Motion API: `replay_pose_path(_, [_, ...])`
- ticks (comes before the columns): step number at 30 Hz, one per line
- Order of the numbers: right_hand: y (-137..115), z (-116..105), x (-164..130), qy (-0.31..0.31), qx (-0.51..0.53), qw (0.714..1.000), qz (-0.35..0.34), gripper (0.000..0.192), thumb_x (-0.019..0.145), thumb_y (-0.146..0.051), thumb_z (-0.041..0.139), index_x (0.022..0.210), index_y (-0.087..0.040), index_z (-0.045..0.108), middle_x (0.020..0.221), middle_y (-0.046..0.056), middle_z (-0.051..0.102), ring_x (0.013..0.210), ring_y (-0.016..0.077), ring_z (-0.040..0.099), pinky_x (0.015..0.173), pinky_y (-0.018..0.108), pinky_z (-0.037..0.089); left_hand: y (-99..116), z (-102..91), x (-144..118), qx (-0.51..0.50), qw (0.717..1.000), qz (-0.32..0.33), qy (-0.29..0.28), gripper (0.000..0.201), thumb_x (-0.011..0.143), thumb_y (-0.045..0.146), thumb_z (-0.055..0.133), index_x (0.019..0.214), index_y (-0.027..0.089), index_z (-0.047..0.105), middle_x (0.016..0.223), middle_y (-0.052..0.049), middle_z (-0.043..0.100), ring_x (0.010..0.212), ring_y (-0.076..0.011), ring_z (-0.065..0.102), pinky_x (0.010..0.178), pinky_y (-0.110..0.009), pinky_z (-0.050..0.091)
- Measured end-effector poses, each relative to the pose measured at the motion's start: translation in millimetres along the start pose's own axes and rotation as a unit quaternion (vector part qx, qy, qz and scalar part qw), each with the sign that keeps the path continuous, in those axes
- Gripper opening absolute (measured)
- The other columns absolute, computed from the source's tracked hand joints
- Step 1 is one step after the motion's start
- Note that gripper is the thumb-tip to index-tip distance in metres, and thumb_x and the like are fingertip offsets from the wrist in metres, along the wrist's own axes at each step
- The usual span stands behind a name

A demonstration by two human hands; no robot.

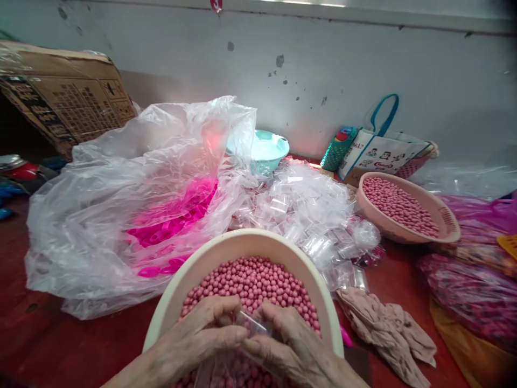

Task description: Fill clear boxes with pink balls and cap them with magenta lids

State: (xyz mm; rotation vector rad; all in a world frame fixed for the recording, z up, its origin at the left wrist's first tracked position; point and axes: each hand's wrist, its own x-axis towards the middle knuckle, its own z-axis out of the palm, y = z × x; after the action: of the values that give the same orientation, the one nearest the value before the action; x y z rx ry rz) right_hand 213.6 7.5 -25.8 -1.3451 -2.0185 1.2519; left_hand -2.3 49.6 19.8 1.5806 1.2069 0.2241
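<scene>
My left hand [210, 323] and my right hand [288, 339] meet over a cream basin [159, 302] heaped with small round pink beads [254, 280]. Between their fingertips is a small clear plastic packet [254, 323], pinched from both sides. More clear plastic hangs below the hands, and its lower part is hard to make out. Beyond the basin lies a loose heap of similar clear packets [299, 202]. To the left, a large translucent bag [100, 183] spreads open around bright pink plastic pieces [169, 226].
A peach basin [450, 231] of pink beads stands at the right, near a printed tote bag [383, 153]. A crumpled beige cloth [388, 331] lies nearer. At the back are a light blue basin [269, 148] and, far left, a cardboard box [76, 97].
</scene>
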Motion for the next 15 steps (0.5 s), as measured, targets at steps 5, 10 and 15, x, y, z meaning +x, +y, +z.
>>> replay_pose_path(5, [13.1, 2.4, 4.7, -0.038, 0.024, 0.999, 0.004, 0.05, 0.086, -0.041, 0.051, 0.134, -0.032, 0.038, 0.122, 0.002, 0.057, 0.111, 0.0188, 0.053, 0.096, 0.028, 0.041, -14.1, 10.3, 3.3, 0.101, 0.993, 0.06, 0.002, 0.027, 0.08, 0.029, 0.057, 0.106, 0.026, 0.057, 0.105, -0.001, 0.061, 0.099, -0.0207, 0.052, 0.089, -0.03, 0.037])
replay_pose_path(10, [30.4, 17.9, 14.7, -0.022, -0.018, 0.999, -0.038, 0.048, 0.086, -0.036, 0.05, 0.132, -0.024, 0.043, 0.116, 0.007, 0.062, 0.105, 0.02, 0.057, 0.091, 0.029, 0.046, -30.8, 16.9, -0.3, 0.076, 0.99, 0.122, 0.01, 0.021, 0.086, 0.024, 0.051, 0.106, 0.025, 0.054, 0.108, 0.0, 0.058, 0.099, -0.0166, 0.049, 0.09, -0.026, 0.035])
replay_pose_path(15, [33.8, 6.1, 10.5, 0.026, -0.093, 0.995, -0.016, 0.024, 0.086, -0.036, 0.045, 0.102, -0.025, 0.06, 0.087, 0.004, 0.068, 0.079, 0.0181, 0.064, 0.071, 0.024, 0.051, -31.4, -2.2, 1.2, 0.007, 0.998, 0.025, 0.053, 0.013, 0.079, 0.028, 0.059, 0.087, 0.019, 0.055, 0.081, 0.002, 0.058, 0.079, -0.0153, 0.052, 0.068, -0.023, 0.04])
